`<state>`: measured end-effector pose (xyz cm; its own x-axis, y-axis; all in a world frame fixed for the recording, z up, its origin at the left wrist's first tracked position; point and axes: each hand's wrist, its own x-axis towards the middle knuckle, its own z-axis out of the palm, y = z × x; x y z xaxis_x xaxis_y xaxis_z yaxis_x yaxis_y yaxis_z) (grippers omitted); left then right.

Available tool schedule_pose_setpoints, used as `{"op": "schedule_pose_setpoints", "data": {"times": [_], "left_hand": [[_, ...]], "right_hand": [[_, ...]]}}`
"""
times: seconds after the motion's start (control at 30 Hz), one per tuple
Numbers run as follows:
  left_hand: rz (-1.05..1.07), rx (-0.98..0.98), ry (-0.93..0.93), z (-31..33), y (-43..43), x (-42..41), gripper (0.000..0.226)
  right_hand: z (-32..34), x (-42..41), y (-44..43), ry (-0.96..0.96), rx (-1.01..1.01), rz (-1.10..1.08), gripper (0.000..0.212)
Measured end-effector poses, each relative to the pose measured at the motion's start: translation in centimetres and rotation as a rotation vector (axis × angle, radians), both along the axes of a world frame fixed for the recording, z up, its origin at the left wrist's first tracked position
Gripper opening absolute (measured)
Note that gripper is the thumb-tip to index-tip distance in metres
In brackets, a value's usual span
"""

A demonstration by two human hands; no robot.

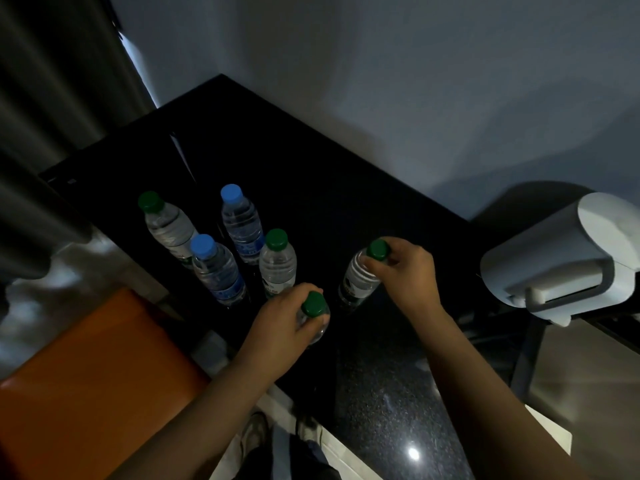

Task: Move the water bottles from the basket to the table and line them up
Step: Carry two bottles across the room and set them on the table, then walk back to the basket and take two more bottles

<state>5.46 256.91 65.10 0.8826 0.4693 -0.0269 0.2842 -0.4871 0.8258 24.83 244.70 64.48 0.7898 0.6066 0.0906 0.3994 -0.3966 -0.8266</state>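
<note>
Bottles, six in all, sit on black table [311, 161] set in a wall corner. Left hand [280, 329] curls fingers round the neck of near green-cap bottle [314, 311], just under the cap; the body is mostly hidden beneath the hand, so I cannot tell whether the base touches the tabletop. Right hand [412, 271] pinches right green-cap bottle [358, 282] at cap and neck; this one tilts, cap toward the right, base down at the table.

Four more stand upright and untouched to the left, in a loose cluster: middle green-cap bottle [277, 261], front blue-cap bottle [218, 271], back blue-cap bottle [241, 225], far green-cap bottle [169, 225].

White kettle [561, 258] is at the table's right end. Orange surface [86, 375] is at lower left, grey curtain [52, 98] behind it.
</note>
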Motion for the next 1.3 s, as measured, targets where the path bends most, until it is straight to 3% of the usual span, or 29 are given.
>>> {"op": "schedule_pose_setpoints", "data": {"times": [0.27, 0.37, 0.47, 0.77, 1.0, 1.3], "left_hand": [[0.007, -0.021, 0.008, 0.0, 0.0, -0.1, 0.030], [0.003, -0.023, 0.017, 0.1, 0.1, -0.2, 0.030], [-0.005, -0.001, 0.025, 0.2, 0.1, -0.2, 0.029], [-0.117, 0.099, 0.131, 2.1, 0.0, 0.7, 0.019], [-0.284, 0.416, 0.229, 5.4, -1.8, 3.6, 0.036], [-0.631, 0.500, 0.288, 8.7, -6.4, 7.5, 0.041]], "right_hand": [[0.3, 0.0, 0.8, -0.005, -0.182, 0.002, 0.035], [1.6, -0.4, -0.2, -0.149, -0.385, 0.009, 0.055], [3.5, -1.2, -2.2, -0.312, -0.577, 0.036, 0.045], [5.6, -3.1, -7.2, -0.198, -0.896, 0.155, 0.046], [5.8, -3.8, -10.5, -0.172, -0.920, 0.137, 0.042], [8.4, -5.7, -15.8, -0.092, -0.910, -0.103, 0.039]]}}
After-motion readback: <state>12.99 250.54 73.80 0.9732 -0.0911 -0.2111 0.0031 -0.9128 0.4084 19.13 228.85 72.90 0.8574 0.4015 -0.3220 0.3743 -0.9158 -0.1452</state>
